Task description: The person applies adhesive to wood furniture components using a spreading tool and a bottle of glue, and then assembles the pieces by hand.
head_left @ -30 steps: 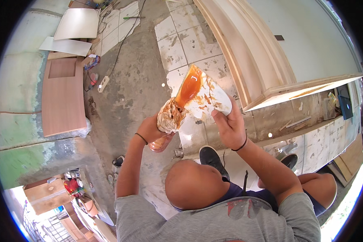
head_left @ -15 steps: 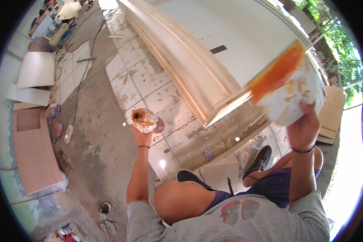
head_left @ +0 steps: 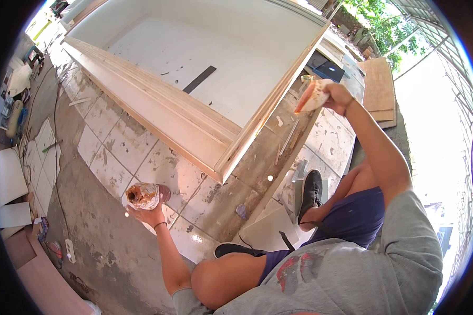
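My left hand (head_left: 151, 215) is closed around a crumpled, whitish wrapped container (head_left: 143, 196), its open top showing orange-brown paste inside. It is held above the tiled floor, left of the large wooden cabinet frame (head_left: 157, 128). My right hand (head_left: 339, 98) is raised at the right, gripping a white flat piece smeared with orange paste (head_left: 314, 96). The piece is turned nearly edge-on, with orange along its lower left edge. It is apart from the frame's near right corner side; its exact kind cannot be made out.
Inside the frame, a dark strip (head_left: 199, 80) lies on the white panel. Plywood sheets (head_left: 378, 86) lean at the right. White boards (head_left: 5, 176) and a power strip (head_left: 70, 251) are at the left. A pale board (head_left: 268, 228) lies by my shoes.
My right hand has moved forward and away with the smeared white piece, which has turned edge-on. My view has swung right, so the frame and left hand appear farther left.
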Action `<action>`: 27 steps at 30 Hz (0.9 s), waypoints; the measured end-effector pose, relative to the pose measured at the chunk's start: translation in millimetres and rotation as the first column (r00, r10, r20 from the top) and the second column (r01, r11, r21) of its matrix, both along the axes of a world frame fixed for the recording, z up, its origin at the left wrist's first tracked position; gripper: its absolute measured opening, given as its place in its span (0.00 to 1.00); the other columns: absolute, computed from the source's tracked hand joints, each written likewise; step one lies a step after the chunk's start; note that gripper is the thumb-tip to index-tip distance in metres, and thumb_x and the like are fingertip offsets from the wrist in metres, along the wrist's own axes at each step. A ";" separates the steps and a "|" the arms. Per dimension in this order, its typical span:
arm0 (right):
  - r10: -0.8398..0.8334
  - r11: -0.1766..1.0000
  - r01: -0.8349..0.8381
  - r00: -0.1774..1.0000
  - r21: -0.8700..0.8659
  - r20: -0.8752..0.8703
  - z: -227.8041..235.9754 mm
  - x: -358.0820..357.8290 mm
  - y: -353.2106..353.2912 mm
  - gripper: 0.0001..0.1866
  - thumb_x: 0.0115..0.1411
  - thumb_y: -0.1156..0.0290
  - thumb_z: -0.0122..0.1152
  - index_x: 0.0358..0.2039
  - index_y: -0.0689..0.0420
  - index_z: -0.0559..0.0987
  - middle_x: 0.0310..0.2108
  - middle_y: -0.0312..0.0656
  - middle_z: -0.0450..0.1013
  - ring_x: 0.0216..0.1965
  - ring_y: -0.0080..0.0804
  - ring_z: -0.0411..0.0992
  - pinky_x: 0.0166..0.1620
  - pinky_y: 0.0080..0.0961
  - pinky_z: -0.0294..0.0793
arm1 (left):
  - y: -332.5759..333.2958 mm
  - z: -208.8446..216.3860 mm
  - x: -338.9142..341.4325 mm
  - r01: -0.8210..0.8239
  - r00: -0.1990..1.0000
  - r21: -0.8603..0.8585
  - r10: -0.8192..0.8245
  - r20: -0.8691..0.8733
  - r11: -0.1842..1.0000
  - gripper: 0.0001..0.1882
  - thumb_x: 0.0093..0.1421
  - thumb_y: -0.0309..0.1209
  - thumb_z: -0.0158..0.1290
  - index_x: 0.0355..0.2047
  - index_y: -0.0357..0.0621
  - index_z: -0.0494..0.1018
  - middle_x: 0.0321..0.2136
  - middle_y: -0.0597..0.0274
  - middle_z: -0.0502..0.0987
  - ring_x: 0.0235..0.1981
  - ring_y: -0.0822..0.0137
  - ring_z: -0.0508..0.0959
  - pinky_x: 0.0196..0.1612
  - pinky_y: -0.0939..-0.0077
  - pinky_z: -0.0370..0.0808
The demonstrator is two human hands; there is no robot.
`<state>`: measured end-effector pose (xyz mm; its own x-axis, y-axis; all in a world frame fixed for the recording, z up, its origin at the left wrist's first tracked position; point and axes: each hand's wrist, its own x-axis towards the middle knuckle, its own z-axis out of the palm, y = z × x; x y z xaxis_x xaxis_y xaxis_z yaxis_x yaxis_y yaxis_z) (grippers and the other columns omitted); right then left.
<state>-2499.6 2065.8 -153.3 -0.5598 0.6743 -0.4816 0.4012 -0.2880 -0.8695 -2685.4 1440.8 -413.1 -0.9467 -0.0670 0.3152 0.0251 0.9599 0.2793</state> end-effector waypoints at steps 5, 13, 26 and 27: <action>0.021 1.000 -0.022 0.998 0.014 0.067 36.8 -115.0 -34.1 0.10 0.53 0.76 0.45 0.35 0.66 0.70 0.31 0.49 0.72 0.29 0.43 0.74 0.39 0.38 0.79 | -31.1 -1.6 -5.9 -0.123 0.966 0.101 0.096 0.240 0.987 0.63 0.32 0.56 0.67 0.62 0.42 0.46 0.61 0.43 0.49 0.61 0.43 0.49 0.63 0.50 0.48; 0.134 0.988 -0.140 0.986 0.062 0.099 101.2 -109.0 -28.3 0.15 0.52 0.74 0.42 0.38 0.65 0.72 0.37 0.51 0.74 0.38 0.40 0.75 0.47 0.36 0.74 | -42.7 25.5 23.6 0.207 0.958 0.578 -0.283 0.044 0.789 0.59 0.42 0.51 0.64 0.62 0.32 0.41 0.61 0.38 0.47 0.63 0.48 0.48 0.65 0.59 0.44; -0.116 0.980 0.131 0.987 0.147 -0.108 137.1 -49.9 -34.4 0.10 0.50 0.73 0.49 0.32 0.64 0.71 0.32 0.46 0.72 0.31 0.35 0.74 0.32 0.33 0.79 | 125.4 316.9 -128.3 0.809 0.526 0.144 -0.593 -0.610 0.570 0.34 0.63 0.49 0.38 0.60 0.36 0.50 0.60 0.46 0.53 0.63 0.52 0.51 0.63 0.58 0.45; -0.155 0.969 0.177 0.979 0.171 -0.134 130.3 -34.6 -24.4 0.10 0.50 0.72 0.49 0.32 0.64 0.71 0.32 0.46 0.72 0.30 0.33 0.74 0.27 0.30 0.79 | 165.4 322.3 -137.1 0.851 0.503 0.198 -0.646 -0.574 0.486 0.34 0.63 0.50 0.38 0.60 0.37 0.50 0.61 0.47 0.52 0.64 0.52 0.49 0.63 0.59 0.45</action>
